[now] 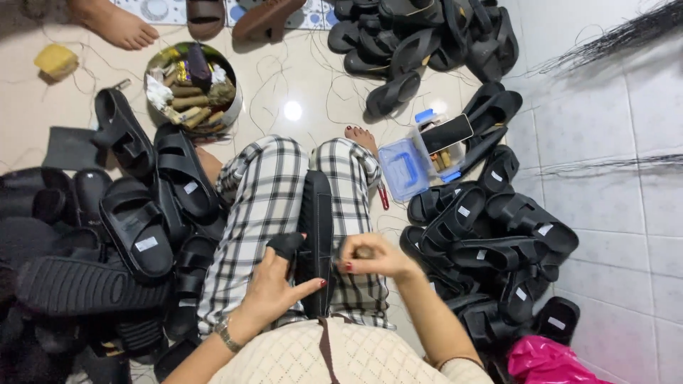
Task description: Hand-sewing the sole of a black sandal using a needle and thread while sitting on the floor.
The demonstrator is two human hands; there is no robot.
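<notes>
The black sandal (316, 235) stands on edge between the knees of the seated person, its length running away from the body, clamped between the legs in checked trousers (263, 213).

Left hand (274, 284): positioned on the left side of the sandal, near its closer end. A black cover sits over the index finger; the thumb extends to the right and touches the sandal's side. The fingers are loosely curled, not closed around the sandal.

Right hand (373, 257): positioned just beside the sandal on its right side. The fingers are pinched together around a small brownish object, which is too small to identify. The fingertips point toward the sandal's edge.

Surroundings: piles of black sandals (135, 227) lie on the floor to the left, and more sandals (491, 235) to the right. An open blue plastic box (405, 167) sits near the right foot. A round tin of thread spools (191, 89) stands ahead on the left.
</notes>
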